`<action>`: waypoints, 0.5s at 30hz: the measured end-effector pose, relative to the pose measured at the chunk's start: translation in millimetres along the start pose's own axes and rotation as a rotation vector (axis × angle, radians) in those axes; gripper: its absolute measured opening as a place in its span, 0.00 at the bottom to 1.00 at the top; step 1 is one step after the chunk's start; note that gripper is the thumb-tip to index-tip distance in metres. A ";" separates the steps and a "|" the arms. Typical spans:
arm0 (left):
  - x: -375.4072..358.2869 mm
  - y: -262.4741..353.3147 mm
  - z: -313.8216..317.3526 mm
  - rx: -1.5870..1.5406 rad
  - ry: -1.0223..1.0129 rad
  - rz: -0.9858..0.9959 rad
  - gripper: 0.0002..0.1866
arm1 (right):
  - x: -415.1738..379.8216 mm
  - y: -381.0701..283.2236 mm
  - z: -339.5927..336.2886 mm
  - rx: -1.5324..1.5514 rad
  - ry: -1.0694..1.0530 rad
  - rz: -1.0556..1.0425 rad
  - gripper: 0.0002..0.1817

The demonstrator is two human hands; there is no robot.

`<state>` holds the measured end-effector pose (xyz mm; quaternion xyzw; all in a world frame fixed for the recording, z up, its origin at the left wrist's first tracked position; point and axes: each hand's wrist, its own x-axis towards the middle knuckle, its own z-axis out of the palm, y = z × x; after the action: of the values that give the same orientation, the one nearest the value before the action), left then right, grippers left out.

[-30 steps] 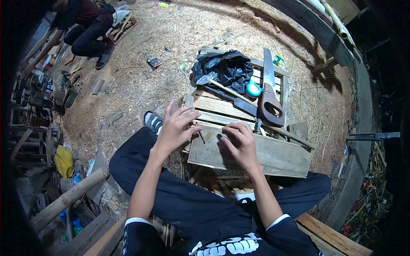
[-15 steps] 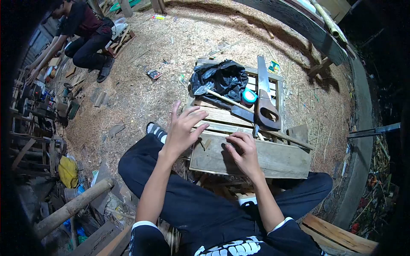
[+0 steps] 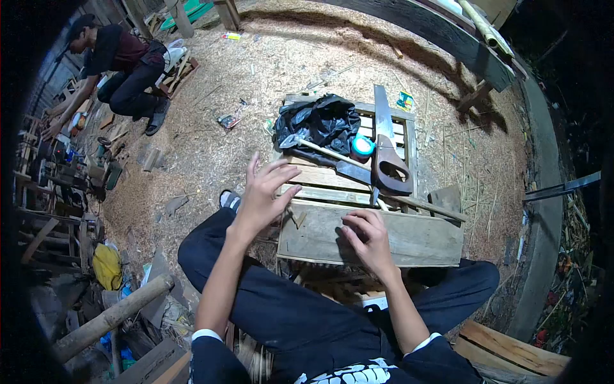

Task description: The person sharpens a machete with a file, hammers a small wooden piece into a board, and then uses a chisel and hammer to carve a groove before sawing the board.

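The left hand (image 3: pixel 261 197) hangs above the left end of a wooden board (image 3: pixel 409 238), its fingers spread and the thumb well apart from them. The right hand (image 3: pixel 369 242) is over the middle of the board, fingers bent and bunched, with a gap between them and the thumb; whether it touches the wood I cannot tell. The board lies flat at the near end of a slatted table (image 3: pixel 314 174), in front of the folded legs. A small sliver of wood (image 3: pixel 299 220) lies on it, near the left thumb. Farther back on the table are a black plastic bag (image 3: pixel 320 120), a tub (image 3: pixel 362 148) with a blue lid and, just right of the tub, a saw (image 3: pixel 384 121) with a brown handle
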<state>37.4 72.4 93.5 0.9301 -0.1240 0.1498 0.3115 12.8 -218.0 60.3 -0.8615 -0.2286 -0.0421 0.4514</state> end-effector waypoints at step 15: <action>57.7 -31.1 31.9 0.150 -0.006 0.065 0.33 | 123.6 -2.9 15.5 -0.144 0.051 -0.096 0.15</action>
<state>107.2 68.9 72.8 0.9467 -0.1436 0.1660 0.2357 119.7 -160.2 87.9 -0.8785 -0.2545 -0.1018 0.3913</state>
